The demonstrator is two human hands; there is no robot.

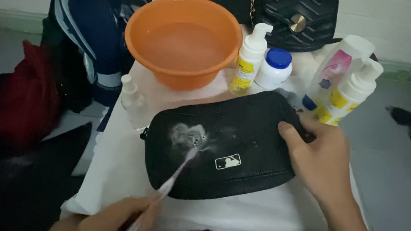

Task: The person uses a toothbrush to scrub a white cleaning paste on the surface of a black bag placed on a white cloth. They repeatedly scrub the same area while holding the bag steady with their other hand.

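Grey floor surrounds a small table draped in a white cloth point(112, 172), seen from above against a pale wall. At far left on the floor lies a red bag point(27, 99), and just beside it a navy backpack point(92, 29) leans against the table edge. On the cloth at the back stands an orange basin point(181, 44) holding water, with a small clear bottle point(133, 99) near its front left. Lower in the frame, the left hand point(111, 228) has its fingers curled closed around a pale toothbrush point(176, 172), whose head touches a patch of white foam point(188, 135) on a black pouch point(223, 143). That pouch lies at the centre of the cloth, tilted slightly. Behind it stand a yellow-labelled pump bottle point(248, 61) and a white jar with a blue lid point(275, 66), with a black quilted handbag point(290, 7) beyond. To the right, two more white bottles point(344, 83) lean together. The right hand point(321, 157) rests on the pouch's right end, fingers loosely spread and thumb pressed on top, pinning it down.
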